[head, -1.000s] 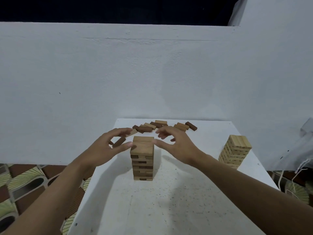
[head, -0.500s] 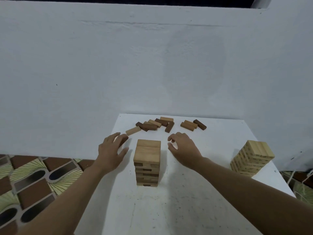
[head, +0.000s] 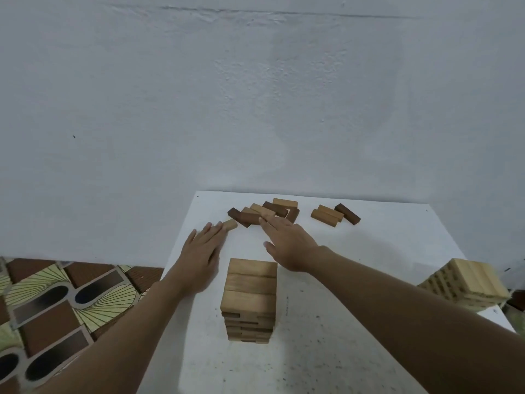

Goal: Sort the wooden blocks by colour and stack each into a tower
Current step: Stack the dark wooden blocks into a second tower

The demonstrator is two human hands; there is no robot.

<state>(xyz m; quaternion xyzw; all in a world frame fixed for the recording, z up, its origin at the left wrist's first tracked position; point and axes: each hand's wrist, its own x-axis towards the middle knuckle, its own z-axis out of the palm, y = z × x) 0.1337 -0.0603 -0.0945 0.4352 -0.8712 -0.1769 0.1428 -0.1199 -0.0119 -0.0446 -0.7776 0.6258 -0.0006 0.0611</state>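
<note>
Head view: a pale tower [head: 468,285] stands at the frame's right edge, and a brown tower [head: 251,288] stands lower centre on the white table [head: 383,251]. Loose blocks [head: 267,213], mid-brown and dark, lie unsorted above it. The left hand [head: 203,251] and right hand [head: 289,245] reach flat, fingers straight, fingertips at the pile, gripping nothing. Judged well advanced; the dark tower is not begun.

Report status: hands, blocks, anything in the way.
Left hand open, fingertips at lone light block. Right hand open, fingertips at loose pile. Centre tower nearside of both hands; path clear.
</note>
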